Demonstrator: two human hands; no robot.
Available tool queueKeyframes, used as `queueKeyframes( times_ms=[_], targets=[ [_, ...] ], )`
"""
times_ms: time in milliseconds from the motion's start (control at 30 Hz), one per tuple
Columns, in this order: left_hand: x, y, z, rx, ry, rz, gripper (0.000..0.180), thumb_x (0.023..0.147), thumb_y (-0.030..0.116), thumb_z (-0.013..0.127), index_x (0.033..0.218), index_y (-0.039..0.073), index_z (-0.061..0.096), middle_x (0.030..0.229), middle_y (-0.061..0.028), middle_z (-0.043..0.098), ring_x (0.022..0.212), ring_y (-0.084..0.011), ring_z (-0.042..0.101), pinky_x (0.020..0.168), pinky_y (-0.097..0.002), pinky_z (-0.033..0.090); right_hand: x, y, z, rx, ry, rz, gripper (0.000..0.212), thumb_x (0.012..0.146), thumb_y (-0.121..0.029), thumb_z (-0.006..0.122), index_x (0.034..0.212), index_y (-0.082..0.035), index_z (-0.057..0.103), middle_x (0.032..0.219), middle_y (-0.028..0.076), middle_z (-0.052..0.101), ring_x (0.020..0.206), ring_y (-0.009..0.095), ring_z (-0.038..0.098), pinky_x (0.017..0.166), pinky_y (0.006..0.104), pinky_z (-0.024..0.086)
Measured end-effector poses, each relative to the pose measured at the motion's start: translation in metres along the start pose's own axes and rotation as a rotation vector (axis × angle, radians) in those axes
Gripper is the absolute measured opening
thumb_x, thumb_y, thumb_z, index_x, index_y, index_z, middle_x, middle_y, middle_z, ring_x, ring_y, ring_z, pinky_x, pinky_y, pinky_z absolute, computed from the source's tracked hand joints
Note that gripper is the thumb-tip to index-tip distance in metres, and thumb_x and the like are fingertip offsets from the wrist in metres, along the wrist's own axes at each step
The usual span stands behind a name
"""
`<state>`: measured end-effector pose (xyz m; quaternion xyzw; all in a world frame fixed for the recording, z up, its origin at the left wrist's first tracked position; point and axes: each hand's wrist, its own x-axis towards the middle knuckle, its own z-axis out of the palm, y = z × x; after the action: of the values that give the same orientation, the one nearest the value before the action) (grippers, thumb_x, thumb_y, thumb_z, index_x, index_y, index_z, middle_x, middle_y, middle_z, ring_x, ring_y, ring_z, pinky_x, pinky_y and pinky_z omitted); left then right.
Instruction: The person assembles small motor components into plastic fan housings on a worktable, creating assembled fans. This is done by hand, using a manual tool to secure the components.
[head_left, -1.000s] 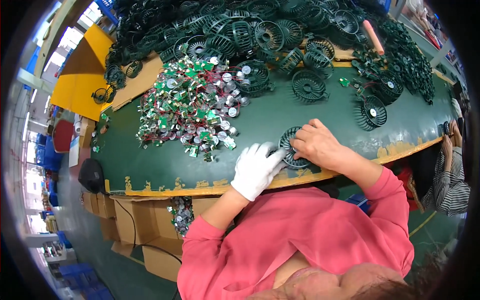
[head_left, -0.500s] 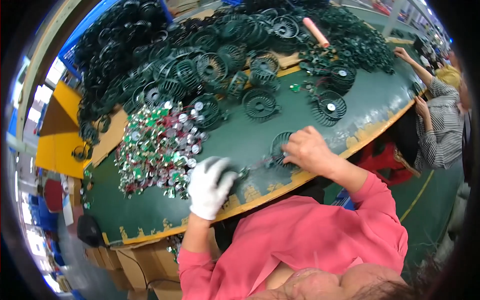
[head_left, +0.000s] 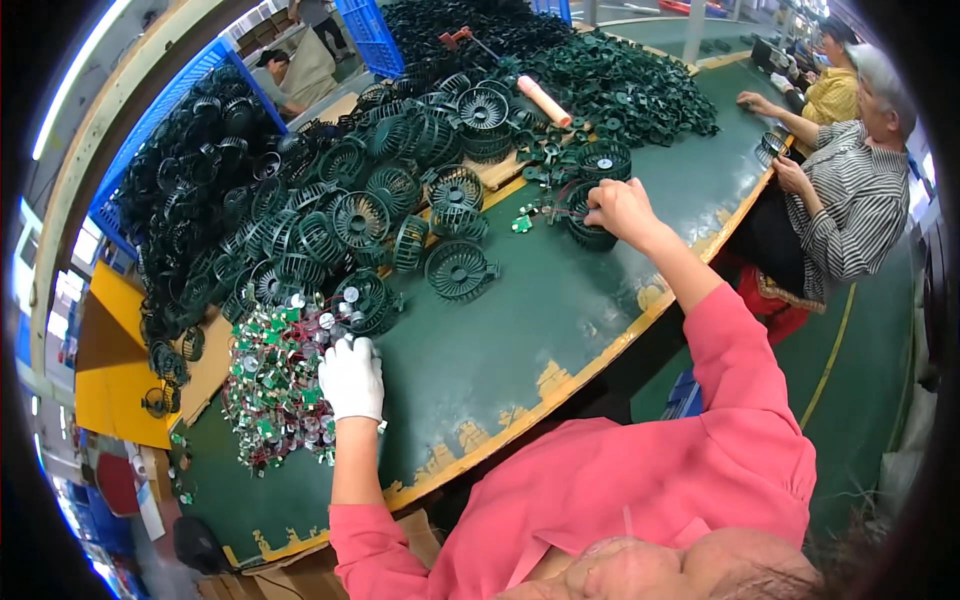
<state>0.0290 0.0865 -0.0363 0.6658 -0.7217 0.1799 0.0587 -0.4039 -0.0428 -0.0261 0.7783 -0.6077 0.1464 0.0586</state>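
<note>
Left: jumbled heap of silver round metal motors, red wires and small green circuit boards point(head_left: 272, 385) on green bench point(head_left: 490, 365). White-gloved left hand point(head_left: 352, 380) over its right edge; grip hidden, impossible to judge. Wires probably fragile; lift by motor casings. Right: dark-green ribbed round plastic cage point(head_left: 588, 237) on bench, pinched by bare right hand point(head_left: 622, 209). Likely light, stiff; take by rim.

Gloved left hand point(head_left: 352, 380) and right hand point(head_left: 624, 210) reach apart.

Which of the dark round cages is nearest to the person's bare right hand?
The cage partly covered by the bare right hand; the next closest, the pale-centred cage, lies just beyond it.
</note>
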Motion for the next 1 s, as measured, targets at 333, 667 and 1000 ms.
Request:
queueKeyframes(
  times_ms=[333,667,1000],
  targets=[
    [-0.014,-0.009,-0.01,-0.144,0.066,0.057,0.016,0.082,0.023,0.064,0.093,0.011,0.061,0.085,-0.009,0.063,0.08,-0.029,0.06,0.072,-0.0447,0.043,-0.011,-0.035,0.019,-0.098,0.214,-0.319,0.05,0.067,-0.039,0.077,0.105,-0.011,0.061,0.102,0.006,0.054,0.105,0.025,0.052,0.101,0.0512,0.033],
    [-0.054,-0.039,-0.04,-1.056,0.445,-0.277,0.02,0.092,0.014,0.057,0.105,0.001,0.051,0.096,-0.0074,0.055,0.075,-0.0145,0.058,0.068,-0.0289,0.049,0.045,0.016,0.048,-0.191,0.16,0.108,0.056,0.066,-0.028,0.079,0.117,-0.02,0.058,0.108,0.005,0.055,0.106,0.025,0.052,0.084,0.0432,0.041],
    [-0.06,-0.03,-0.064,-1.493,0.726,-0.6,0.023,0.096,0.02,0.054,0.106,0.003,0.042,0.08,-0.0099,0.059,0.061,-0.0159,0.059,0.058,-0.0273,0.05,0.021,-0.076,0.031,0.13,0.122,-0.321,0.059,0.074,-0.016,0.073,0.128,-0.011,0.051,0.118,0.011,0.054,0.11,0.031,0.051,0.091,0.0419,0.043]
  ],
)
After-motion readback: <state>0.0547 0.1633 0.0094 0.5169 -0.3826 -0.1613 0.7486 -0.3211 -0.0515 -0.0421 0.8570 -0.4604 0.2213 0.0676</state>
